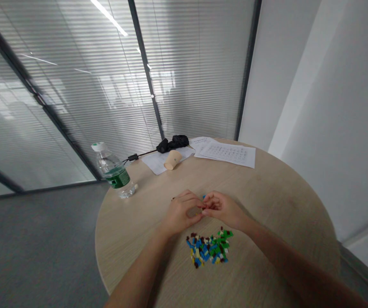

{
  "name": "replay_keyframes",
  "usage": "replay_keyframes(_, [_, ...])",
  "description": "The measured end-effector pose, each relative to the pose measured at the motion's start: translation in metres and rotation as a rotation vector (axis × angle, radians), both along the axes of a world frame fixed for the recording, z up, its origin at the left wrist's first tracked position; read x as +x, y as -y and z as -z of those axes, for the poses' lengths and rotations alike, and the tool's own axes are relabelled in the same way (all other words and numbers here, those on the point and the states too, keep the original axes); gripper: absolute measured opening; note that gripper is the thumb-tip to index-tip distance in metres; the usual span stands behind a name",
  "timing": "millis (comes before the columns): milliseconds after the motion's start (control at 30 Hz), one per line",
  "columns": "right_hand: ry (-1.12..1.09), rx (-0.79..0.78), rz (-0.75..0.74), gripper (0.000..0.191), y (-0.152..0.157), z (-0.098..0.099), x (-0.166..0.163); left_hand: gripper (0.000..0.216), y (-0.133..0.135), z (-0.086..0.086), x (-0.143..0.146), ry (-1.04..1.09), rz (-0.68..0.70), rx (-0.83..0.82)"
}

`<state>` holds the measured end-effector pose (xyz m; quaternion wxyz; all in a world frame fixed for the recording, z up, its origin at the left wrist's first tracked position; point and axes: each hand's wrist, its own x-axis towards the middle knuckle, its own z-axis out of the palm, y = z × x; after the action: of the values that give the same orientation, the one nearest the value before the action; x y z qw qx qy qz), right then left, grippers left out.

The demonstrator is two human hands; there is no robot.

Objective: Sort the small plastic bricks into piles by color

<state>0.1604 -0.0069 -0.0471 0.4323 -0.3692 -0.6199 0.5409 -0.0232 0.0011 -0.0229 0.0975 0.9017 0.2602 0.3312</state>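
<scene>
Over the middle of the table, my left hand (184,211) and my right hand (223,209) meet at the fingertips. Both are closed in a pinch. A dark reddish-brown speck shows where the fingertips come together, but it is too small and too covered to name. Just beyond the right fingers peeks a bit of blue (203,196), and a tiny dark piece lies by the left knuckles. Closer to me, between my forearms, spreads a pile of small toy building bricks (208,248) in blue, green, yellow, brown and white.
A round wooden table (286,214) bears everything. At its left edge stands a clear bottle (116,177) with a green label. Toward the back are a tipped paper cup (173,159), a folded black umbrella (173,143) and printed sheets (227,153). Behind rises a glass partition with blinds (200,72).
</scene>
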Motion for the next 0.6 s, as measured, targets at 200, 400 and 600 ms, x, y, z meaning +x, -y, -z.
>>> replay_keyframes(200, [-0.019,-0.005,0.001,0.03,-0.001,0.001,0.001,0.009,-0.002,0.002,0.0,0.017,-0.019,0.037])
replay_keyframes(400, [0.098,-0.015,0.103,0.022,-0.005,0.001,0.008,0.013,-0.019,-0.004,-0.036,-0.011,-0.387,0.062])
replay_keyframes(600, [0.226,0.051,0.125,0.015,-0.007,0.006,0.009,0.014,-0.03,0.002,-0.058,-0.195,-0.63,-0.126])
